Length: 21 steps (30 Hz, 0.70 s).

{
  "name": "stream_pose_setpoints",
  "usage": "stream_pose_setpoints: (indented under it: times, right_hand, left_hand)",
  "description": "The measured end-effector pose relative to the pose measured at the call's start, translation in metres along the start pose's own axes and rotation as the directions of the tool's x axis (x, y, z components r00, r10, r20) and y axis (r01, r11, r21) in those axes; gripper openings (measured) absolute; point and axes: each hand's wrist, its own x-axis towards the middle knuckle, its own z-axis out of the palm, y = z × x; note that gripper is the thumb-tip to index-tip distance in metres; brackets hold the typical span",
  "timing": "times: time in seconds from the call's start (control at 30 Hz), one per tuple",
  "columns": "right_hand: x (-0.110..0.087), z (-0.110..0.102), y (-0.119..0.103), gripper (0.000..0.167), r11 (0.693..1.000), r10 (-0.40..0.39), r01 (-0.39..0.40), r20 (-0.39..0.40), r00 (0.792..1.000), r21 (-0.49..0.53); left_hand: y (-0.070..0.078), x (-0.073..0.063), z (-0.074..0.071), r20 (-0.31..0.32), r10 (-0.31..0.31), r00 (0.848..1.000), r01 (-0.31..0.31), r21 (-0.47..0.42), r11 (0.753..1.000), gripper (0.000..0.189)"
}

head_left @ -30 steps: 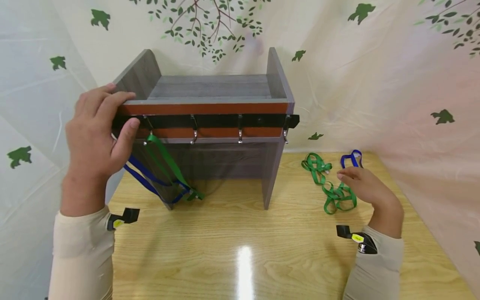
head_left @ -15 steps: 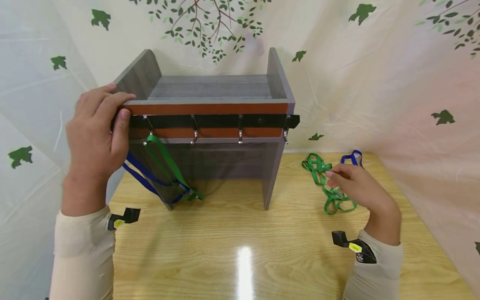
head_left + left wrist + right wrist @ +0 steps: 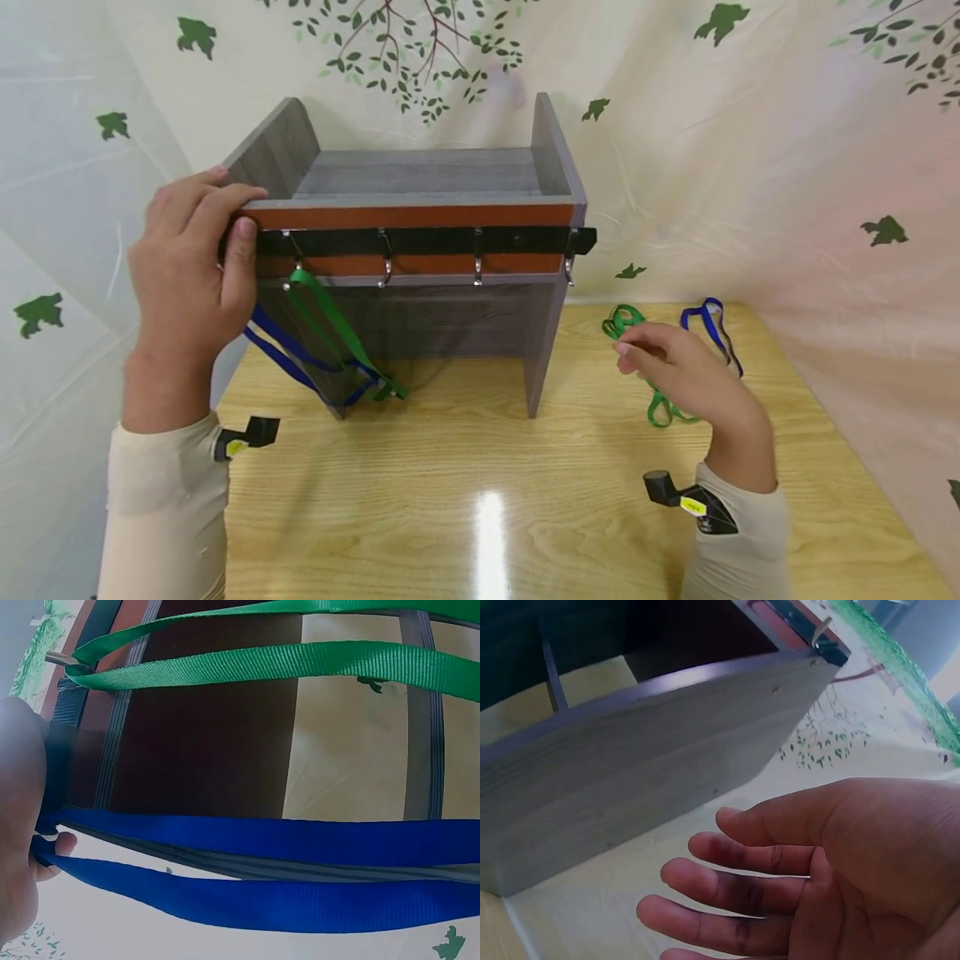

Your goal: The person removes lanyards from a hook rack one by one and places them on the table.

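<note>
A grey wooden shelf (image 3: pixel 427 171) carries a black hook rail (image 3: pixel 435 242) on its orange-brown front. My left hand (image 3: pixel 187 258) grips the shelf's front left corner, fingers over the top edge and thumb on the front. Beside the thumb a green lanyard (image 3: pixel 337 321) hangs from a metal hook. A blue lanyard (image 3: pixel 300 904) hangs below the left hand; in the head view that hand covers its upper end. My right hand (image 3: pixel 690 367) is over the table, right of the shelf. Its fingers (image 3: pixel 720 889) are loosely bent and hold nothing.
Behind and under the right hand lie a green lanyard (image 3: pixel 622 318) and more green strap (image 3: pixel 660 410), partly covered by the hand. A blue lanyard (image 3: pixel 705 312) lies at the back right of the wooden table (image 3: pixel 390 500). Other hooks (image 3: pixel 477 267) on the rail are bare.
My right hand has moved left towards the shelf, uncovering more of the blue lanyard on the table. The left thumb has shifted left and up on the shelf front.
</note>
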Motion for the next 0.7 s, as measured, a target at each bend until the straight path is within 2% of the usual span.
stream_pose_setpoints:
  times: [0.27, 0.5, 0.7]
  right_hand:
    - [-0.004, 0.01, -0.017, 0.02, 0.996, -0.085, 0.085, 0.019, 0.996, 0.004]
    - [-0.01, 0.016, -0.03, 0.017, 0.987, -0.163, 0.163, 0.001, 0.987, -0.016]
    - [-0.009, 0.03, -0.043, 0.019, 0.98, -0.2, 0.201, 0.064, 0.978, -0.004]
  left_hand:
    - [-0.001, 0.0, 0.001, -0.002, 0.0, 1.0, 0.0, 0.01, 1.0, 0.049]
    - [-0.001, 0.0, 0.001, -0.014, -0.006, 1.0, 0.006, 0.018, 1.0, 0.049]
    - [-0.001, -0.001, 0.0, -0.016, -0.006, 1.0, 0.006, 0.019, 1.0, 0.048]
